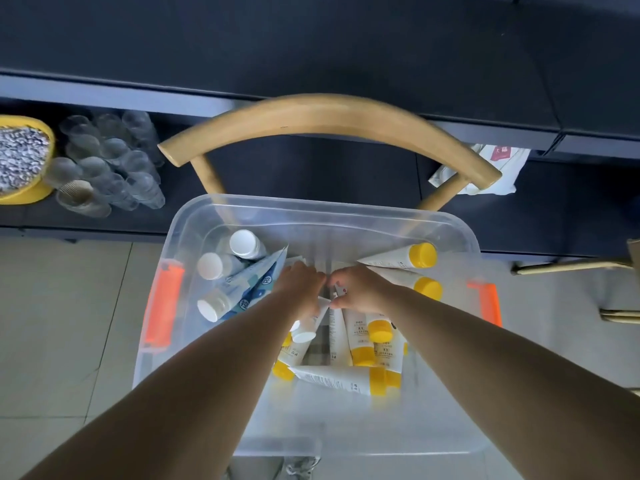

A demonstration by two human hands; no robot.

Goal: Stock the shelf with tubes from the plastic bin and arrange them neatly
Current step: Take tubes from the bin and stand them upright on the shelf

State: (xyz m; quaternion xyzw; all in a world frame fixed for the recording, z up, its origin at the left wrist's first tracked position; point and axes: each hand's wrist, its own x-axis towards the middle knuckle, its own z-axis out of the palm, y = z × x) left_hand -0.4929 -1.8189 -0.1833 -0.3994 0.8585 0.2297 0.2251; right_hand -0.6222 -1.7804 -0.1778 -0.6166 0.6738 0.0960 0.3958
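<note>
White tubes with yellow caps (367, 336) lie just under both hands, down in the middle of the clear plastic bin (325, 216). The left hand (300, 284) curls over a white-capped tube (306, 329) whose long axis runs back toward the person; whether it truly grips it I cannot tell. The right hand (356, 289) pinches something small at the centre, hidden by its fingers. Blue and white tubes (242, 289) lie to the left, nearer the left hand. The bin sits on a wooden chair (322, 110), with the dark shelf (311, 168) beyond it, still without tubes.
</note>
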